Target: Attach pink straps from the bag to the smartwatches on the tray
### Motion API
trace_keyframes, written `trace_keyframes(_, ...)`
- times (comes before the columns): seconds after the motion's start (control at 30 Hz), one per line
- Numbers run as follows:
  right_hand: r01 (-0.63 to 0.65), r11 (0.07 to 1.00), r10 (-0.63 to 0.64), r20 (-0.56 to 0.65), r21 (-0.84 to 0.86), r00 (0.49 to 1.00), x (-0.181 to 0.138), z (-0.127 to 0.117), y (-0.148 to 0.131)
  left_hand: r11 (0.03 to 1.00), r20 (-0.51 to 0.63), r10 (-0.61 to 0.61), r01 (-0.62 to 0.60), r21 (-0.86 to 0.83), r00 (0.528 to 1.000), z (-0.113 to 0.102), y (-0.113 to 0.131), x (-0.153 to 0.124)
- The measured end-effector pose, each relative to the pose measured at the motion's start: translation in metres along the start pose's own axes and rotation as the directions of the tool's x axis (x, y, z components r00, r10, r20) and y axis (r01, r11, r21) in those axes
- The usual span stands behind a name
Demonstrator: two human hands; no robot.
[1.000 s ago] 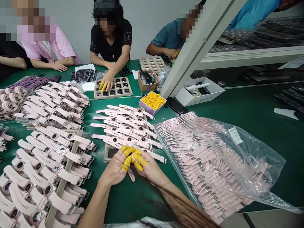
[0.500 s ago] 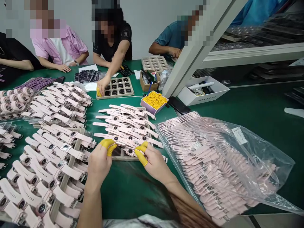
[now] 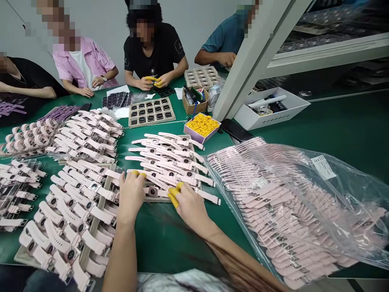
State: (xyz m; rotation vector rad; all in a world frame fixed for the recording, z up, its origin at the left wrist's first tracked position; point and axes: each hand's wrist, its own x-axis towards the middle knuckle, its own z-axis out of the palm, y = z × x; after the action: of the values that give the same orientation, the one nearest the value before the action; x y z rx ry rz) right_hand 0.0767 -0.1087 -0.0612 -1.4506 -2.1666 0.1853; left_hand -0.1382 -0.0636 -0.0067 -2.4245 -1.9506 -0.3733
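Note:
My left hand (image 3: pixel 131 196), with yellow finger cots on it, is closed at the left side of a pink-strapped smartwatch (image 3: pixel 152 192) at the near edge of a tray (image 3: pixel 158 199). On the watch's right, my right hand (image 3: pixel 190 206) pinches with its yellow-capped thumb and finger, close to the strap. My fingers partly hide both strap ends. The watch lies with its sensor back upward. Beyond it, rows of similar pink-strapped watches (image 3: pixel 171 174) fill the tray, their straps spread left and right.
Stacked trays of pink-strapped watches (image 3: pixel 80 227) stand at left. A clear bag of pink straps (image 3: pixel 273 202) lies at right. Further off are a box of yellow finger cots (image 3: pixel 202 125), a tray of dark watch faces (image 3: pixel 152 111) and a white box (image 3: pixel 270 111). Co-workers sit across the table.
The smartwatch, earlier raised between both my hands, is now lower, at the tray's near edge. Opposite, a co-worker's hand has left the dark-face tray; both that person's hands are now together.

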Motion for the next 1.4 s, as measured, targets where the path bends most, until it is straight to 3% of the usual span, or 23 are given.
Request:
trace_keyframes(0.1,-0.032,0.999,0.032,-0.014,0.015,0.999,0.001,-0.005,0.004,0.957,-0.148,-0.045,0.000,-0.291,0.988,-0.002,0.011,-0.024)
trace_keyframes(0.17,-0.038,0.999,0.039,-0.027,0.033,0.999,0.002,-0.010,0.006,0.809,-0.122,-0.168,0.066,-0.585,0.978,0.001,0.021,-0.052)
trace_keyframes(0.2,-0.034,0.998,0.036,-0.042,0.048,0.998,0.003,-0.012,0.007,0.674,-0.033,-0.237,0.139,-0.726,0.971,0.003,0.026,-0.068)
trace_keyframes(0.27,-0.019,0.995,0.027,-0.081,0.095,0.996,0.004,-0.015,0.008,0.262,0.237,-0.383,0.351,-0.899,0.893,0.013,0.037,-0.095)
trace_keyframes(0.33,-0.008,0.988,0.026,-0.117,0.154,0.993,0.005,-0.016,0.008,-0.172,0.474,-0.428,0.445,-0.879,0.770,0.023,0.046,-0.111)
trace_keyframes(0.37,-0.001,0.983,0.026,-0.132,0.186,0.991,0.005,-0.017,0.008,-0.342,0.553,-0.422,0.439,-0.831,0.718,0.028,0.050,-0.114)
trace_keyframes(0.4,0.008,0.976,0.024,-0.145,0.216,0.989,0.005,-0.016,0.007,-0.466,0.602,-0.414,0.409,-0.785,0.683,0.031,0.052,-0.114)
trace_keyframes(0.47,0.033,0.960,0.017,-0.178,0.277,0.984,0.006,-0.015,0.007,-0.603,0.644,-0.408,0.339,-0.722,0.647,0.034,0.055,-0.106)
trace_keyframes(0.63,0.053,0.912,0.069,-0.279,0.406,0.958,0.008,-0.016,0.012,-0.712,0.721,-0.398,0.304,-0.632,0.567,0.032,0.053,-0.086)
trace_keyframes(0.77,0.047,0.887,0.157,-0.397,0.459,0.904,0.012,-0.023,0.021,-0.738,0.742,-0.416,0.282,-0.613,0.526,0.034,0.053,-0.087)
trace_keyframes(0.93,0.014,0.893,0.248,-0.518,0.449,0.818,0.018,-0.033,0.039,-0.697,0.671,-0.469,0.225,-0.681,0.575,0.033,0.057,-0.086)
trace_keyframes(1.1,-0.079,0.904,0.352,-0.630,0.419,0.692,0.019,-0.041,0.068,-0.556,0.483,-0.506,0.157,-0.816,0.715,0.030,0.066,-0.071)
trace_keyframes(1.17,-0.119,0.889,0.405,-0.636,0.443,0.657,0.019,-0.043,0.078,-0.532,0.447,-0.494,0.148,-0.834,0.746,0.032,0.069,-0.064)
trace_keyframes(1.4,-0.190,0.845,0.506,-0.632,0.500,0.587,0.020,-0.045,0.094,-0.554,0.461,-0.541,0.115,-0.825,0.704,0.052,0.073,-0.048)
